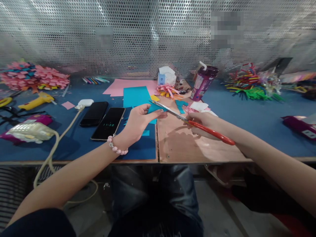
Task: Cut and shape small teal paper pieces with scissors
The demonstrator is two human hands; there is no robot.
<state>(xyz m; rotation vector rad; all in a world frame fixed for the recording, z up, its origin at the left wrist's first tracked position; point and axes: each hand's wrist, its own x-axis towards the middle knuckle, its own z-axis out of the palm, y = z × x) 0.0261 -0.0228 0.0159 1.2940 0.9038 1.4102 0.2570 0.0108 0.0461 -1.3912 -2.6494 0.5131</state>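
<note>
My left hand (140, 120), with a pink bead bracelet at the wrist, pinches a small piece of blue paper (153, 108) near the middle of the table. In my right hand (203, 123) is a pair of scissors (209, 131) with red handles. The blades point left and lie across the blue piece, close to my left fingertips. Behind my left hand a larger blue sheet (135, 95) overlaps pink sheets (116, 87). A cut blue scrap (181, 106) and white and pink scraps lie beyond my right hand.
Two phones (108, 124) and a cable (55, 144) with a white plug lie at left. Farther left are a yellow glue gun (37, 101) and pink paper fringes (34, 76). A purple cup (203, 82) with a straw and colourful fringes (251, 84) stand at the back right.
</note>
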